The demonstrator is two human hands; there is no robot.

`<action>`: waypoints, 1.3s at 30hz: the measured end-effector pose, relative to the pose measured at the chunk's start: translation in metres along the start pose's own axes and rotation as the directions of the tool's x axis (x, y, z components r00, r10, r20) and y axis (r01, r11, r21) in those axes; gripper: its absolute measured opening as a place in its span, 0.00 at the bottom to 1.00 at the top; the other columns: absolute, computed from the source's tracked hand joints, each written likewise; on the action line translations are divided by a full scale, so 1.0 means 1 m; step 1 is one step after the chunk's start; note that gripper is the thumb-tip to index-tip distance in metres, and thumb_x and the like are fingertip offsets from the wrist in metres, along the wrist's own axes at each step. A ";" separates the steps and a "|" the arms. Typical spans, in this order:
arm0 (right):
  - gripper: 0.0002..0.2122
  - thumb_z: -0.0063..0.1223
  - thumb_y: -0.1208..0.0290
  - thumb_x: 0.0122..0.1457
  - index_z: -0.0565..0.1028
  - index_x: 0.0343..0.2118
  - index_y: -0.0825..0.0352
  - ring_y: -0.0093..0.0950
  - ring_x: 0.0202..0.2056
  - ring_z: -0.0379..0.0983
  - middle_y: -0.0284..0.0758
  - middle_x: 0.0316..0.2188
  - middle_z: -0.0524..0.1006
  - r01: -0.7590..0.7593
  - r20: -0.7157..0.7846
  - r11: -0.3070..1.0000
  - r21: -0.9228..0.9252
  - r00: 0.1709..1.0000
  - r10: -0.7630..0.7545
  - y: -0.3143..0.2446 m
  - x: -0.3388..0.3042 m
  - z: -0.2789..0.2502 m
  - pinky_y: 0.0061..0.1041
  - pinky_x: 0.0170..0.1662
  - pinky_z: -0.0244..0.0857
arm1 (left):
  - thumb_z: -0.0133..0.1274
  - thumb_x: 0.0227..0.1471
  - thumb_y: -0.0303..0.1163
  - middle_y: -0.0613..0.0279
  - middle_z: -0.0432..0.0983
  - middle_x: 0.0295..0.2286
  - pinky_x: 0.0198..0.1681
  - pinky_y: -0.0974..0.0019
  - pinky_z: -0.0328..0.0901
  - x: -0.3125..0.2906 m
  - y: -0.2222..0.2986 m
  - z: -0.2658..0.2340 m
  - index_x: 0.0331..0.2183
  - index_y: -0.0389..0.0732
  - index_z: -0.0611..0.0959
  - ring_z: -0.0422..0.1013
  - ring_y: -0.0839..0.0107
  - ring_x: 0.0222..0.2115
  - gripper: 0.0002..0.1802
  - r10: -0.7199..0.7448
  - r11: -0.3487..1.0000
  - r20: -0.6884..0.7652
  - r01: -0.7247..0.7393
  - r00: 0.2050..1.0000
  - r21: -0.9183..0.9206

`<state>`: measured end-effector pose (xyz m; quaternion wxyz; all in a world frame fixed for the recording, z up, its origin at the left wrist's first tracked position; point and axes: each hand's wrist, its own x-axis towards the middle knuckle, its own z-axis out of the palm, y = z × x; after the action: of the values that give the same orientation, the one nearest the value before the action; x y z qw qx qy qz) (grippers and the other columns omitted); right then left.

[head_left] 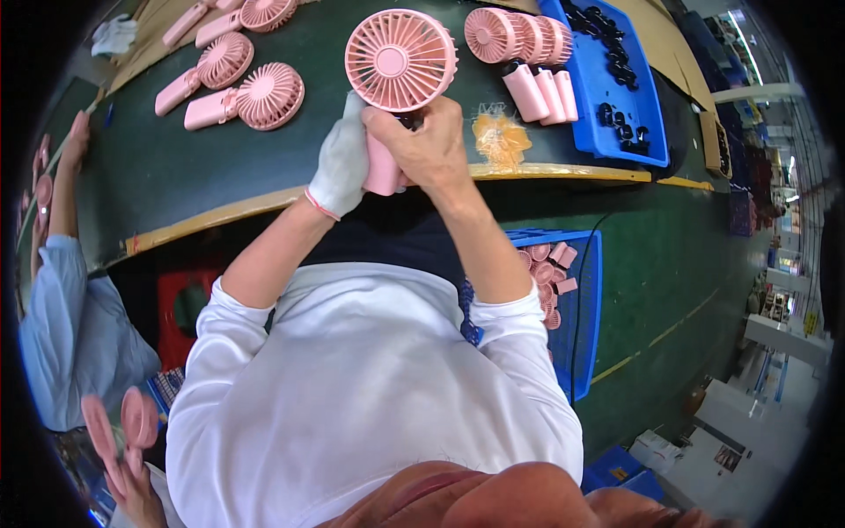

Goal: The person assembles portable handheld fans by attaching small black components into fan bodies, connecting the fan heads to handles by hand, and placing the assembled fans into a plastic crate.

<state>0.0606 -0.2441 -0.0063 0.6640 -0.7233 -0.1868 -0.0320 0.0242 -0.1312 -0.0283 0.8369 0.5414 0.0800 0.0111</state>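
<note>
A pink handheld fan (392,62) is held up over the table's front edge, its round slotted head toward the far side. My left hand (340,163), in a white glove, is closed round the left side of its handle. My bare right hand (431,148) grips the handle from the right, the thumb pressed at the neck. Beside that thumb a bit of black shows just under the fan head; my fingers hide most of it. To the right, several pink fans with black necks (519,40) lie in a row. More pink fans (268,95) lie at the left.
A blue tray (581,132) of small black parts stands at the table's right. A yellowish plastic clump (500,139) lies near the edge. Below the table, a blue crate (588,308) holds pink parts. A co-worker in a blue sleeve (66,290) works at the left; another person's hand (136,502) holds pink pieces.
</note>
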 end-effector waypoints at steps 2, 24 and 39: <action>0.17 0.63 0.65 0.43 0.77 0.34 0.71 0.30 0.32 0.77 0.42 0.32 0.79 0.105 0.011 0.960 -0.258 0.994 -0.106 -0.020 0.008 -0.019 0.27 0.36 0.69 | 0.28 0.63 0.43 0.56 0.75 0.33 0.33 0.68 0.70 0.017 -0.033 -0.011 0.51 0.41 0.67 0.75 0.69 0.30 0.22 0.341 0.761 0.108 -0.342 0.934 0.552; 0.15 0.65 0.61 0.37 0.82 0.28 0.65 0.44 0.48 0.63 0.37 0.43 0.71 0.211 0.173 0.361 -0.908 0.976 -0.135 0.012 0.029 -0.127 0.44 0.51 0.58 | 0.55 0.44 0.24 0.61 0.74 0.33 0.40 0.69 0.67 -0.051 0.016 -0.015 0.38 0.34 0.77 0.72 0.74 0.33 0.15 -0.040 0.830 0.595 -0.305 0.802 0.467; 0.16 0.66 0.64 0.41 0.77 0.33 0.65 0.54 0.53 0.58 0.41 0.39 0.71 -0.119 -0.176 0.257 -0.959 0.961 -0.213 0.036 -0.286 -0.122 0.52 0.52 0.55 | 0.67 0.28 0.32 0.61 0.73 0.32 0.39 0.68 0.62 -0.101 0.016 -0.081 0.33 0.36 0.79 0.68 0.70 0.33 0.24 -0.341 0.940 0.940 0.005 -0.028 0.341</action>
<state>-0.1686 -0.4290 -0.1106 0.1027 -0.9592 -0.0579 -0.2572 -0.0859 -0.0618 -0.0342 0.5683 0.4691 -0.4665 -0.4893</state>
